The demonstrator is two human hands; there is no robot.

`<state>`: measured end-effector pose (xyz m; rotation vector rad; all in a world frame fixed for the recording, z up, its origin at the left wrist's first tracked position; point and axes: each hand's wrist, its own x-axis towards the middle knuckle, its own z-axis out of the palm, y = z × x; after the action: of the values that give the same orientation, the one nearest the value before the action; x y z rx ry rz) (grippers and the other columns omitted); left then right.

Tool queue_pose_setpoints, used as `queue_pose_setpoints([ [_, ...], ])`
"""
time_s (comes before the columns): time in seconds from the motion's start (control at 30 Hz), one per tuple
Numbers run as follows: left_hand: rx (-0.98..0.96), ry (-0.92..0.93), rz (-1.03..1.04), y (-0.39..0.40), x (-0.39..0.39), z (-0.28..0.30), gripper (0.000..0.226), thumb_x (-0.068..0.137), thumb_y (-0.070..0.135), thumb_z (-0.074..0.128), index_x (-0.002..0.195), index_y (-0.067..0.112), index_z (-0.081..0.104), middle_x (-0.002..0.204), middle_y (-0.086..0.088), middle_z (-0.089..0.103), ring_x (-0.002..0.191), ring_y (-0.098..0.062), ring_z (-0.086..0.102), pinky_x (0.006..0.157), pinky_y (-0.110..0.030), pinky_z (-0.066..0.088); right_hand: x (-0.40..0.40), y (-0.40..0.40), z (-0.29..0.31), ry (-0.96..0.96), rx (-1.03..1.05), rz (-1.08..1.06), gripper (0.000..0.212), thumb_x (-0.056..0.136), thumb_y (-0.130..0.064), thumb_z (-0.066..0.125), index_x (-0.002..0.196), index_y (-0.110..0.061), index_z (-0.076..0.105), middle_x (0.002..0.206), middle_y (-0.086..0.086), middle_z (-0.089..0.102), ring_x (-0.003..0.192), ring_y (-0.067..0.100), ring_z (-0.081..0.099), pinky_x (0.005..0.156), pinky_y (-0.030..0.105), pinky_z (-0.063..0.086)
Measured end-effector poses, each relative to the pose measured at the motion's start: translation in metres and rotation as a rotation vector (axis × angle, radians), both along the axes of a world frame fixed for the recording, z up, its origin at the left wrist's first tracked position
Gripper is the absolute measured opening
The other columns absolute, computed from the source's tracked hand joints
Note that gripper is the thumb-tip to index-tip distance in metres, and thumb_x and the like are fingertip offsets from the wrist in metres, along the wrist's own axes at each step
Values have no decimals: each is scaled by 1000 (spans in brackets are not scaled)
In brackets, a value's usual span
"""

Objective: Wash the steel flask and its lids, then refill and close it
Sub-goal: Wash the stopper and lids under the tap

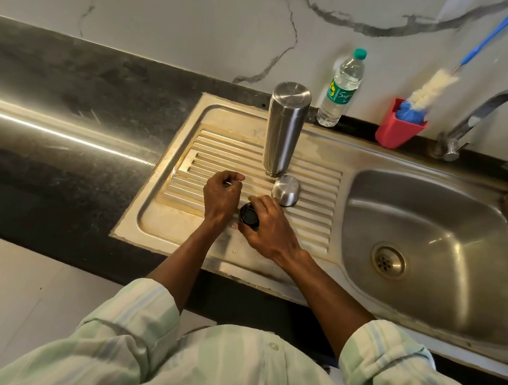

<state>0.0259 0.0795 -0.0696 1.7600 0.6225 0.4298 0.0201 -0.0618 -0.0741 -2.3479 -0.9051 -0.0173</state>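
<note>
The steel flask (284, 128) stands upside down on the ribbed draining board (312, 187) of the sink unit. A steel outer lid (286, 190) lies dome-up just in front of it. My right hand (269, 227) grips the black inner lid (249, 216) low on the board. My left hand (221, 196) hovers just left of that lid with its fingers curled; whether it pinches something small I cannot tell.
The sink basin (434, 250) with its drain lies to the right, under a curved tap (501, 116). At the back stand a plastic water bottle (342, 89) and a red holder (401, 125) with a blue-handled bottle brush (434, 87). Dark countertop (64, 94) spreads left.
</note>
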Motion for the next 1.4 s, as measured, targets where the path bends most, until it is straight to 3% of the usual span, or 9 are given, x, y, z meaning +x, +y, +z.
queue_pose_setpoints([
  [0.17,57,-124,82,-32,-5,10,17,83,-1,57,83,5,74,77,-2,70,61,2,54,61,-14,41,3,-31,6,-54,73,-148,62,83,-42,72,127,0,58,123,17,61,114,31,57,92,39,51],
  [0.37,113,-266,47,-114,-1,26,20,78,16,54,75,5,70,70,-1,66,62,-4,56,61,-19,44,15,-108,25,-27,169,-233,48,86,-42,70,121,-10,60,113,5,62,97,24,61,75,34,52],
  [0.47,121,-265,-17,-162,5,27,14,80,11,58,74,6,70,69,0,65,62,-3,56,62,-20,44,24,-157,31,6,176,-320,46,89,-43,66,121,-10,58,111,5,59,90,26,61,71,33,50],
  [0.67,100,-154,-119,-247,24,21,26,77,27,54,77,9,73,74,-1,70,69,-16,64,67,-27,49,41,-248,33,103,195,-499,60,88,-47,67,133,-11,51,124,8,54,106,27,59,82,37,52],
  [0.83,116,-10,-196,-311,48,24,13,90,16,63,83,8,71,80,-5,70,74,-16,63,67,-23,47,59,-309,41,223,290,-635,60,80,-46,75,123,-17,47,118,3,59,102,19,60,76,23,47],
  [0.93,100,75,-249,-339,69,28,6,91,11,59,87,14,62,76,3,62,67,-8,55,61,-20,42,75,-337,47,224,347,-677,55,80,-43,75,124,-20,50,122,2,57,106,15,58,83,20,46],
  [1.03,150,126,-344,-354,96,33,12,90,9,58,99,10,66,86,-3,68,77,-16,62,73,-35,52,93,-354,54,236,444,-702,55,83,-38,73,131,-22,51,128,1,55,113,10,54,91,19,45],
  [1.27,240,74,-490,-382,174,60,27,99,18,59,123,7,66,119,-12,70,109,-21,64,88,-24,43,134,-374,71,283,582,-719,59,85,-29,74,137,-16,49,132,3,58,119,12,52,101,28,44],
  [1.4,223,30,-543,-392,213,76,28,100,24,59,121,8,67,113,-8,71,99,-16,65,90,-30,54,156,-374,77,348,593,-681,56,86,-28,73,136,-17,51,131,1,59,115,6,49,96,23,41],
])
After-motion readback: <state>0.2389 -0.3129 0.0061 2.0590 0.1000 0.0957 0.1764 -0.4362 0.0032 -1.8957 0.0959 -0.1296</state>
